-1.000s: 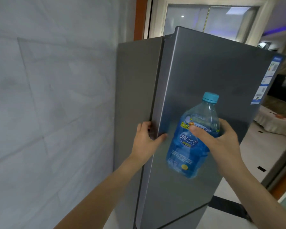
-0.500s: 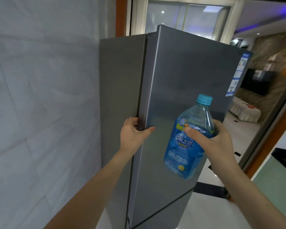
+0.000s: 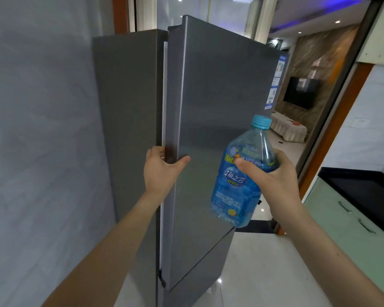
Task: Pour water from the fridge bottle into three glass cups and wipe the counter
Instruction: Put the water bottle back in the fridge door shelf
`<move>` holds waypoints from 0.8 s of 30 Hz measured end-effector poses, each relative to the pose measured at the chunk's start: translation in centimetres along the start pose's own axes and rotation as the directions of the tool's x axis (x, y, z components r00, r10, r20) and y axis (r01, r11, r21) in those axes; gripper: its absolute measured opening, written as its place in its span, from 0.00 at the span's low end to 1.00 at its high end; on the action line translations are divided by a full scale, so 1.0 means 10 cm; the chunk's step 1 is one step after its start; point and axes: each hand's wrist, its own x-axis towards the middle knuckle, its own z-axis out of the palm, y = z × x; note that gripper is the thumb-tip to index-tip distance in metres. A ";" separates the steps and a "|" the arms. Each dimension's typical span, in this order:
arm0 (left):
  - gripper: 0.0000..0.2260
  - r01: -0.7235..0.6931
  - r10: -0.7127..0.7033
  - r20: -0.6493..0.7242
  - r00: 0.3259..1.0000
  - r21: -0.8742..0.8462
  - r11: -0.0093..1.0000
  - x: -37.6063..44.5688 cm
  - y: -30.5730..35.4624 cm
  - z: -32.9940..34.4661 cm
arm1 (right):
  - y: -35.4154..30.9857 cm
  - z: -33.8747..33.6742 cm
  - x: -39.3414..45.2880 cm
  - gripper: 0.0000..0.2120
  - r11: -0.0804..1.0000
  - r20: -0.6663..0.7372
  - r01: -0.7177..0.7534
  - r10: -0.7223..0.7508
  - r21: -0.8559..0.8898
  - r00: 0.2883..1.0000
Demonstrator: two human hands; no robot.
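Note:
A clear plastic bottle (image 3: 242, 173) with a blue label and a light blue cap tilts to the right in front of the fridge, and my right hand (image 3: 273, 180) is wrapped around its middle. My left hand (image 3: 161, 171) grips the left edge of the grey upper fridge door (image 3: 220, 96), fingers behind it and thumb on its front. The door stands slightly ajar, with a thin white gap along that edge. No glass cups are in view.
A pale marble wall (image 3: 42, 129) stands close on the left. At the right are a black counter (image 3: 364, 191) over pale green cabinet doors (image 3: 350, 231). A doorway behind the fridge leads to a room with a wall television (image 3: 302, 96). The floor is glossy white tile.
The view has swung right, so the counter and cabinets show more. A white gap now shows along the door's left edge. Both hands keep their grips.

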 end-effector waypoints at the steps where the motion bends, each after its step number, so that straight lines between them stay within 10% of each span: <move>1: 0.28 -0.012 0.012 0.007 1.000 0.016 1.000 -0.11 0.05 0.03 | 0.00 -0.04 -0.02 0.31 1.000 -0.002 0.002 -0.002 -0.003 1.000; 24: 0.31 -0.271 0.263 0.068 0.963 0.180 0.946 -2.21 1.29 1.06 | -0.36 -2.07 -0.60 0.30 0.988 -0.031 0.030 -0.035 -0.151 0.999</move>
